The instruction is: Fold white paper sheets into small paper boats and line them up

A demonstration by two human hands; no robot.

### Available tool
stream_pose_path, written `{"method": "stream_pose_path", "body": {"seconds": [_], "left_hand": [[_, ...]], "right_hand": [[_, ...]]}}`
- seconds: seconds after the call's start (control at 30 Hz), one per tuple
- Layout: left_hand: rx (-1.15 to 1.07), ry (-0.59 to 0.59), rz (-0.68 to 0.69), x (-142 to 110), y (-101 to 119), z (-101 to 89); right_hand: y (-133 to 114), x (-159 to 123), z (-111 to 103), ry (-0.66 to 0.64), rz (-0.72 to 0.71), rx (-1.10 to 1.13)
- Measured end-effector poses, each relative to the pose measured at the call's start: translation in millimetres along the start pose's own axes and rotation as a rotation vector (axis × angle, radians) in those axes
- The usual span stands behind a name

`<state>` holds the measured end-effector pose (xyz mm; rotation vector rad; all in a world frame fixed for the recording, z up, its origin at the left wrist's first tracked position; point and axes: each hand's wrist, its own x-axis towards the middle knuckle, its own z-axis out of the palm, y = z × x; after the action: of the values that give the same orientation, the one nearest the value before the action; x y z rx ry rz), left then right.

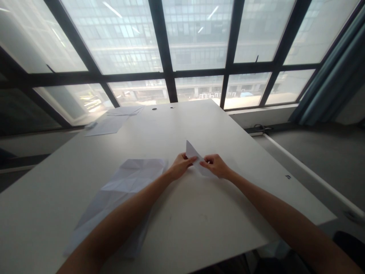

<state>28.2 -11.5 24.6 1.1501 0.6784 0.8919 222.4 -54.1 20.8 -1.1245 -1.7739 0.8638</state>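
Both my hands hold one folded sheet of white paper [194, 154] just above the middle of the table. Its pointed corner sticks up to the left, and a lower part slants down to the right under my right hand. My left hand [181, 166] pinches the paper's left side, thumb on top. From the right, my right hand [216, 165] grips it with thumb and curled fingers. Beneath and beside my left forearm lies a creased, unfolded sheet of paper [125, 184], partly hidden by the arm.
The white table [182, 232] stretches away toward large framed windows [196, 38]. Several flat sheets of paper [107, 125] lie at its far left. A blue-grey curtain [327, 76] hangs at the right. The table's right edge drops to a grey floor [319, 152] with a white pipe-like bar [308, 175].
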Motion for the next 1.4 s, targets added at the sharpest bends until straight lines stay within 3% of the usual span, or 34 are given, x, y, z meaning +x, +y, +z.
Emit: {"method": "stream_pose_path", "body": {"seconds": [0.2,0.37,0.47,0.67,0.8,0.9,1.1,1.3,1.4], "left_hand": [[0.019,-0.063,0.016,1.3,-2.7,-1.8],[0.066,-0.032,0.078,4.0,-7.1,2.4],[0.131,-0.098,0.085,3.8,-7.6,5.5],[0.269,-0.141,0.113,-0.1,0.0,9.5],[0.177,-0.145,0.081,0.1,-0.2,7.9],[0.157,-0.140,0.044,0.8,-1.3,6.3],[0.371,-0.096,0.087,0.2,0.6,4.1],[0.213,-0.053,-0.059,4.9,-5.7,1.4],[0.179,-0.035,-0.063,6.6,-7.9,1.5]], "right_hand": [[1.4,-1.8,3.6,-0.010,-0.023,-0.019],[-0.4,-3.6,8.2,0.333,-0.029,-0.304],[-3.2,-4.1,12.1,0.406,-0.040,-0.392],[-17.3,-8.2,19.9,0.286,-0.113,-0.288],[-19.3,-7.6,17.3,0.201,-0.101,-0.164],[-9.0,-2.9,14.1,0.236,-0.005,-0.090],[13.4,3.1,8.1,0.227,0.141,0.005],[16.5,3.5,3.1,0.290,0.182,-0.049],[15.3,4.1,1.5,0.291,0.224,-0.015]]}}
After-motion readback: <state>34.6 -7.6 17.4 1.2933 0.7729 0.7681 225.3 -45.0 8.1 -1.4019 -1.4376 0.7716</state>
